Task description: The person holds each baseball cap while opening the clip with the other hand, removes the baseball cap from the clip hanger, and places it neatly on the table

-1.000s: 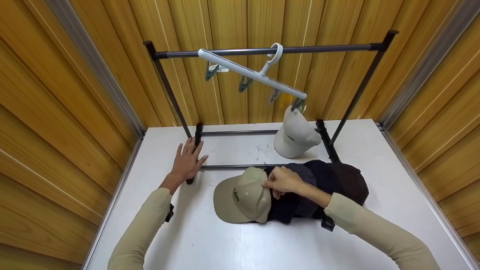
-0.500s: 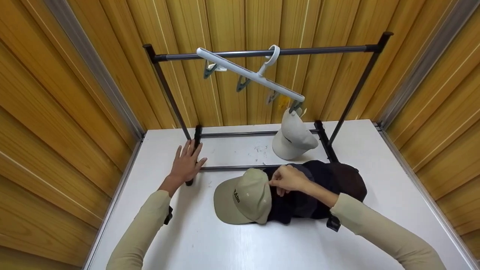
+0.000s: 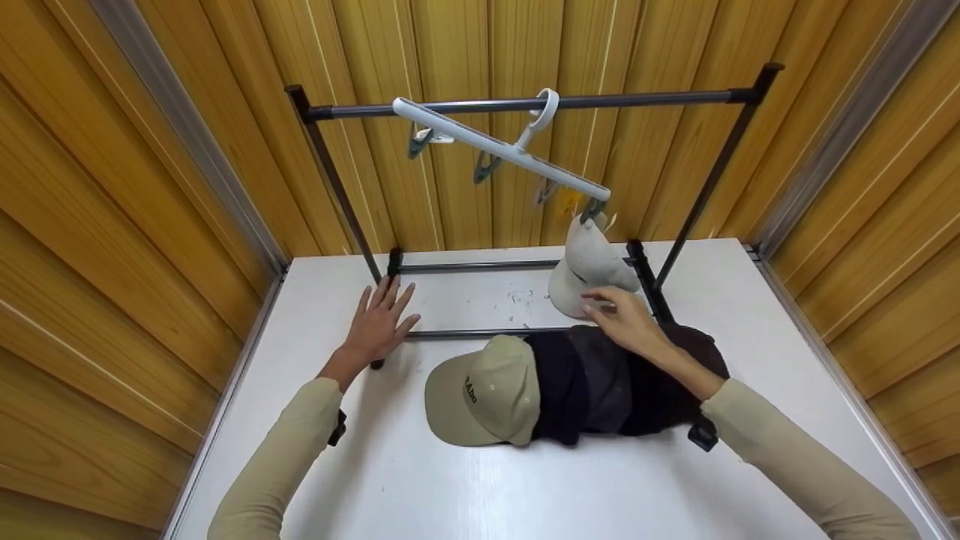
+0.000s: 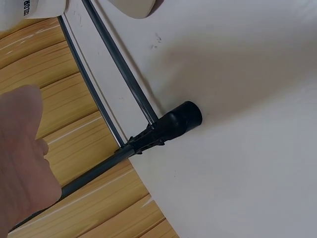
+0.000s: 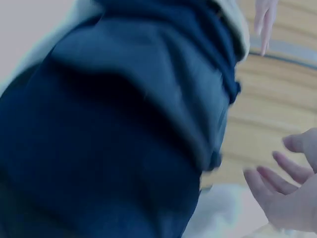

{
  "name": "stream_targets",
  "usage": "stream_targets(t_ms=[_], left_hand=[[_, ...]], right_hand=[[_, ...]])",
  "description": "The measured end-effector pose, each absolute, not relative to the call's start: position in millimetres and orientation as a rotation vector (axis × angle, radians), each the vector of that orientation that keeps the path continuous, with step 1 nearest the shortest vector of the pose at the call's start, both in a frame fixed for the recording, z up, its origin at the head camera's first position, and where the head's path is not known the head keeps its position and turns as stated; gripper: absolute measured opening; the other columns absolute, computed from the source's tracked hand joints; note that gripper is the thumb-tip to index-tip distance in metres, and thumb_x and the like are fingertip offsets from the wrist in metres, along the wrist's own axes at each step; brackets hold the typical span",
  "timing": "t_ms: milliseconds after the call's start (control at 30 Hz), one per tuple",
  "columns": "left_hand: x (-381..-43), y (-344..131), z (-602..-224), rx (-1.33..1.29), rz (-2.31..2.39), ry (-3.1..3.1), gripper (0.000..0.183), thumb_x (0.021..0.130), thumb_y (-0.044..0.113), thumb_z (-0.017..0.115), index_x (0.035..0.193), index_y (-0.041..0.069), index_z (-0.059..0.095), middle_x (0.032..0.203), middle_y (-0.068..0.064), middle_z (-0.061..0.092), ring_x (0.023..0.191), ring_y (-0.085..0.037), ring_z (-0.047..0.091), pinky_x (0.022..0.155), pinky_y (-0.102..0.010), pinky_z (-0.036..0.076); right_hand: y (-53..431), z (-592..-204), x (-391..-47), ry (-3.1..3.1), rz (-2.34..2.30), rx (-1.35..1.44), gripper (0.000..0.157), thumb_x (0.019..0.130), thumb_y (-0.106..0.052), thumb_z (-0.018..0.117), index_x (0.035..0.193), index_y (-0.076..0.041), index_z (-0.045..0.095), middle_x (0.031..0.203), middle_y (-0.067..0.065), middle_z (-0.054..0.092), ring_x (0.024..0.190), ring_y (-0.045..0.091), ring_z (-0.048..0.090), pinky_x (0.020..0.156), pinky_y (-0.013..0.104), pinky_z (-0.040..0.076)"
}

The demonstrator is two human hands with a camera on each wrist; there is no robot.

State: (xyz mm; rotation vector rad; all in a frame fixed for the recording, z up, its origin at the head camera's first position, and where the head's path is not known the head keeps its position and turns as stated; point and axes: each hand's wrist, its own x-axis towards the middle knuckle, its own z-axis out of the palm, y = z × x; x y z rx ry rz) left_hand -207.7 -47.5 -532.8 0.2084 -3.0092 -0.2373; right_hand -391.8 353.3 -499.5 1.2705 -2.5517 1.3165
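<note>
My left hand, fingers spread straight, rests at the foot of the rack's left upright. My right hand is over the row of nested caps, with loosely bent fingers and nothing in them; its fingertips overlap the lower part of a white cap in the head view. That cap hangs from a green clip at the low right end of a tilted white hanger. A khaki cap with dark lettering leads the row, followed by several dark caps. The right wrist view shows the dark caps close up, blurred.
The dark metal rack's top bar carries the hanger by its hook. More green clips on it hold nothing. Low rack bars run just behind the caps on the white tabletop. Wood-patterned walls stand at the back and sides.
My right hand has left the khaki cap's back edge and moved right and away from me toward the hanging white cap, its fingers loosening. The left hand has hardly moved.
</note>
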Motion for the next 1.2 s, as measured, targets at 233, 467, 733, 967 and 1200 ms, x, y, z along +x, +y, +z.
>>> stream_targets(t_ms=[233,467,733,967,1200], left_hand=[[-210.8,-41.9,-530.0,0.164,-0.261,-3.019,0.064,0.108,0.043,0.044,0.162,0.012,0.029,0.169,-0.021,0.020,0.159,-0.040,0.013,0.127,-0.062,0.009],[-215.7,-32.1,-525.4,0.129,-0.256,-3.034,0.065,0.109,0.044,0.043,0.163,0.013,0.026,0.170,-0.019,0.017,0.159,-0.039,0.012,0.126,-0.062,0.011],[-224.4,-14.8,-518.0,0.021,-0.202,-3.007,0.067,0.108,0.045,0.044,0.163,0.012,0.025,0.170,-0.018,0.021,0.159,-0.038,0.017,0.127,-0.060,0.013],[-237.9,3.4,-510.6,-0.058,-0.175,-3.027,0.067,0.109,0.048,0.039,0.164,0.015,0.022,0.171,-0.017,0.019,0.160,-0.034,0.014,0.128,-0.058,0.012],[-258.7,25.4,-496.1,-0.121,-0.188,-3.034,0.067,0.110,0.046,0.039,0.165,0.014,0.019,0.170,-0.018,0.021,0.159,-0.034,0.019,0.126,-0.060,0.018]], right_hand=[[369.8,-502.3,-405.3,-2.700,1.015,1.220,0.052,0.100,-0.030,0.065,0.142,0.001,0.058,0.150,0.030,0.050,0.145,0.049,0.040,0.119,0.064,0.030],[378.7,-506.2,-406.8,-2.840,0.717,1.253,0.065,0.103,-0.046,0.054,0.153,-0.005,0.047,0.161,0.031,0.030,0.152,0.052,0.022,0.121,0.071,0.014],[384.2,-510.2,-407.8,-2.916,0.675,1.192,0.069,0.103,-0.051,0.051,0.155,-0.007,0.043,0.164,0.031,0.023,0.155,0.049,0.017,0.122,0.069,0.014],[389.6,-510.0,-408.3,-2.933,0.707,1.231,0.066,0.105,-0.048,0.049,0.155,-0.005,0.042,0.162,0.034,0.022,0.153,0.053,0.016,0.120,0.071,0.019],[394.9,-508.8,-407.6,-2.924,0.747,1.254,0.061,0.107,-0.041,0.049,0.152,0.000,0.045,0.160,0.035,0.028,0.151,0.054,0.022,0.121,0.067,0.020]])
